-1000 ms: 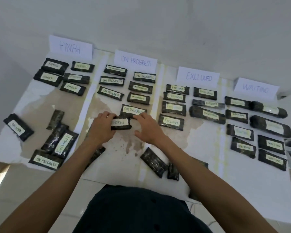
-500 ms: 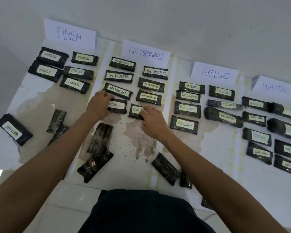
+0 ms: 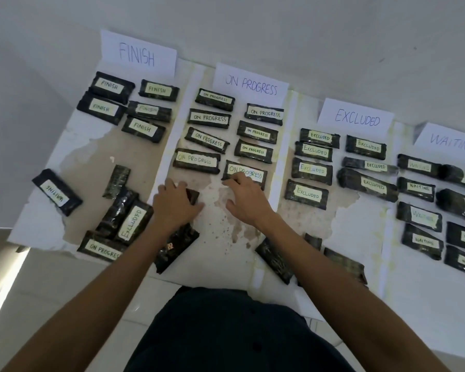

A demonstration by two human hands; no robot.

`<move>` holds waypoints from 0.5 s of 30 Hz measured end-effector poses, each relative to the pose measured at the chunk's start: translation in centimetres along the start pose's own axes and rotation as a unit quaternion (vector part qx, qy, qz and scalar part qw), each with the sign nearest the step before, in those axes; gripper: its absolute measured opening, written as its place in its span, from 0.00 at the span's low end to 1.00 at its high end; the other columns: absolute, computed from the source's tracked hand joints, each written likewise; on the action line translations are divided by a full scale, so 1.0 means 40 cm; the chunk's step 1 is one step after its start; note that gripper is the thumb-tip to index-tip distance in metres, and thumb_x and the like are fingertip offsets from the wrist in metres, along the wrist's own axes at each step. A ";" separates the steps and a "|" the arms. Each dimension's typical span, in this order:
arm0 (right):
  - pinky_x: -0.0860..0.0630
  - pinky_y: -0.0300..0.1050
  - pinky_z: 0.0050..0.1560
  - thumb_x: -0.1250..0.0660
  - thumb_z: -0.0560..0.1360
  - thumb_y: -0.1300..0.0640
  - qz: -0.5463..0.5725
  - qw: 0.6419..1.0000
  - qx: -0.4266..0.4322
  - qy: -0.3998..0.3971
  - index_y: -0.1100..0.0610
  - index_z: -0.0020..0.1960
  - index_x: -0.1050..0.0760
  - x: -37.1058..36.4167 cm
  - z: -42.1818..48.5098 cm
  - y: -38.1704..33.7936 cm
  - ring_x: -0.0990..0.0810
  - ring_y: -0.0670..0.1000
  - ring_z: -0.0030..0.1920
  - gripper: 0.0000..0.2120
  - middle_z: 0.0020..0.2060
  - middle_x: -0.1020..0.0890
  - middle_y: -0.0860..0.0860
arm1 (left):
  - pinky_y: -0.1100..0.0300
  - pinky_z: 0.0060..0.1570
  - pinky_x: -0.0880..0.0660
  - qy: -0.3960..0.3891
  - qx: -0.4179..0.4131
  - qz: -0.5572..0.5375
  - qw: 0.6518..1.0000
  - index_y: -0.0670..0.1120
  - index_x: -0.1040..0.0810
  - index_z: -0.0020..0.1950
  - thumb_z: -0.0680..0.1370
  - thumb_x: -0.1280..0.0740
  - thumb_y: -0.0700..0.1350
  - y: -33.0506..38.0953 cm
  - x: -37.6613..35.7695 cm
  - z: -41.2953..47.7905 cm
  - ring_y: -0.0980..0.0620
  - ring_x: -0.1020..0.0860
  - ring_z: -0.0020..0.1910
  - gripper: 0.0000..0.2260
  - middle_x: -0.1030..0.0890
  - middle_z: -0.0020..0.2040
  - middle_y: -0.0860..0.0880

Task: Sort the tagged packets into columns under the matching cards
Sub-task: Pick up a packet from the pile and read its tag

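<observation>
Resting our right hand point(image 3: 246, 202) with spread fingers on the ON PROGRESS packet point(image 3: 245, 173) at twelve o'clock, our left hand point(image 3: 173, 204) curls over a face-down packet point(image 3: 193, 196); we risk misfiling its hidden tag.

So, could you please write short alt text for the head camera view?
Two hands work at the near end of the ON PROGRESS column: the left hand covers a dark packet, the right hand touches an ON PROGRESS packet. Sorted packets lie under four cards; unsorted ones wait nearby.
</observation>
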State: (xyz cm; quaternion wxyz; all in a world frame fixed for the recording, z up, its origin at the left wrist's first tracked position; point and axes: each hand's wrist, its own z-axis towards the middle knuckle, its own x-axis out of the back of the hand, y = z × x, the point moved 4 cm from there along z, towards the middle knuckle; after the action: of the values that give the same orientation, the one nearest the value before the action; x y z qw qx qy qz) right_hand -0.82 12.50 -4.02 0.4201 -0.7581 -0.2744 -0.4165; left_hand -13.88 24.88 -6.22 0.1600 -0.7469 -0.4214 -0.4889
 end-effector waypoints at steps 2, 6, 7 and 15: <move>0.30 0.54 0.61 0.36 0.73 0.57 0.022 1.000 -0.004 -0.004 0.56 0.68 0.31 -0.013 -0.015 -0.020 0.30 0.58 0.62 0.23 0.65 0.31 0.56 | 0.46 0.54 0.30 -0.005 0.003 0.027 1.000 0.43 0.36 0.66 0.70 0.33 0.60 0.007 -0.031 -0.044 0.36 0.33 0.60 0.32 0.35 0.64 0.37; 0.31 0.54 0.64 0.35 0.73 0.58 0.075 0.997 -0.008 -0.005 0.56 0.68 0.31 -0.028 -0.042 -0.042 0.30 0.57 0.63 0.23 0.65 0.30 0.56 | 0.47 0.48 0.29 0.034 -0.007 -0.040 0.999 0.40 0.34 0.64 0.73 0.33 0.48 0.006 -0.020 -0.055 0.37 0.32 0.56 0.23 0.32 0.60 0.37; 0.31 0.53 0.64 0.35 0.73 0.58 0.090 0.996 -0.010 -0.001 0.56 0.67 0.30 -0.028 -0.046 -0.043 0.30 0.57 0.63 0.22 0.64 0.30 0.56 | 0.48 0.48 0.28 0.046 -0.010 -0.095 0.994 0.41 0.32 0.64 0.74 0.35 0.46 0.006 -0.004 -0.053 0.38 0.31 0.56 0.20 0.30 0.60 0.38; 0.23 0.43 0.51 0.34 0.74 0.59 0.256 0.963 -0.077 0.026 0.54 0.62 0.27 -0.005 -0.072 -0.051 0.22 0.49 0.48 0.17 0.56 0.22 0.52 | 0.55 0.44 0.25 -0.086 0.073 -0.457 0.882 0.45 0.29 0.65 0.76 0.38 0.36 -0.018 0.037 -0.041 0.48 0.22 0.48 0.17 0.21 0.57 0.44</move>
State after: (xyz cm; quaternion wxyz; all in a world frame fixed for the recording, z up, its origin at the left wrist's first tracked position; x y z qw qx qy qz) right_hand -3.61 11.01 -2.50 0.4601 -0.8219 -0.0276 -0.3349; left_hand -15.18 24.94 -4.31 -0.0638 -0.4964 -0.7628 -0.4093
